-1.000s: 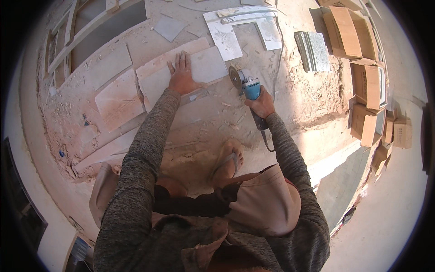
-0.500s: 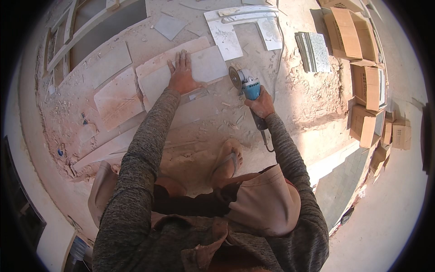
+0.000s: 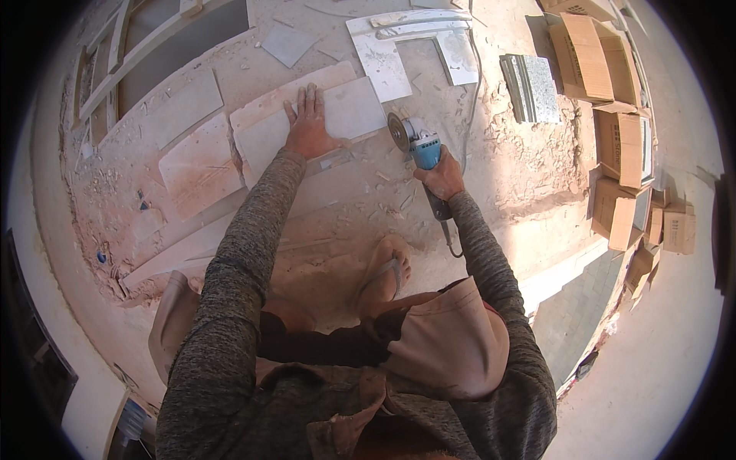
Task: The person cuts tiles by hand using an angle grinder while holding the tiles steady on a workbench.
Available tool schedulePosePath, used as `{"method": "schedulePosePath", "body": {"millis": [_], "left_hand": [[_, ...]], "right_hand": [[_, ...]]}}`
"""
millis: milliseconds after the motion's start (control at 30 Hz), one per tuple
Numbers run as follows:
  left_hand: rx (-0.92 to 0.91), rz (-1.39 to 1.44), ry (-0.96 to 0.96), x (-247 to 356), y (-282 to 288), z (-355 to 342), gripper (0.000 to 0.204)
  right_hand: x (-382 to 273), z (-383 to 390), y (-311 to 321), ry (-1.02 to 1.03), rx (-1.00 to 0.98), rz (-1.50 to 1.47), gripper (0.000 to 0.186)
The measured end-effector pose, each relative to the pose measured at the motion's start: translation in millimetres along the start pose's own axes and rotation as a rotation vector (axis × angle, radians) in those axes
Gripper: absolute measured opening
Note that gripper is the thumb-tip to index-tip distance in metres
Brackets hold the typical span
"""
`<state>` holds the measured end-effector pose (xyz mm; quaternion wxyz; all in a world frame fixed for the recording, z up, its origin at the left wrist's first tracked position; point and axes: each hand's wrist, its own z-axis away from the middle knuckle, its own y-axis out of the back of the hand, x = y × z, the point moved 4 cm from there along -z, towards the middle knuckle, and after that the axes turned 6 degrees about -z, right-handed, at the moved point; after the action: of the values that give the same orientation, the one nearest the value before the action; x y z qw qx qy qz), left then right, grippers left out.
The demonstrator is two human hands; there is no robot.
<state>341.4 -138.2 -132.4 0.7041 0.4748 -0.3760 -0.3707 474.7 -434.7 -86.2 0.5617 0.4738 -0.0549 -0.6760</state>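
Head view: the tile [image 3: 354,110] lies at 11 o'clock beneath the left hand [image 3: 308,132], open and flat. The disc [image 3: 398,133] sits just beside its 3 o'clock edge; the right hand [image 3: 442,178] grips the grinder [image 3: 426,152]. Advisable: press evenly, clear of the disc. Grey tiles [image 3: 539,88] and cardboard boxes [image 3: 585,57] lie toward 2 o'clock.

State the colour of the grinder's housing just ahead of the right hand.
The grinder's housing is blue, as the head view shows.

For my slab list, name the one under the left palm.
The pale slab whose right end points toward the grinder in the right hand. The left hand lies palm-down on it; the pinkish slab leftward is untouched.
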Motion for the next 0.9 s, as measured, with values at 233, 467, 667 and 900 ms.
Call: {"method": "schedulePosePath", "body": {"millis": [233,467,667,900], "left_hand": [[0.013,0.002,-0.006,-1.4,-2.2,0.1,0.15],[0.007,0.009,-0.009,-0.5,-1.1,0.2,0.149],[-0.013,-0.003,-0.001,-0.6,-2.9,-0.3,0.15],[0.016,0.024,-0.013,-2.8,-5.5,-1.3,0.15]], "right_hand": [[-0.4,0.1,-1.2,-0.011,0.0,0.009,0.068],[3.3,-2.8,-2.3,0.004,0.003,0.012,0.067],[1.2,-3.0,-2.4,-0.009,-0.001,-0.004,0.067],[3.6,-5.1,-4.3,-0.012,0.003,0.007,0.068]]}}
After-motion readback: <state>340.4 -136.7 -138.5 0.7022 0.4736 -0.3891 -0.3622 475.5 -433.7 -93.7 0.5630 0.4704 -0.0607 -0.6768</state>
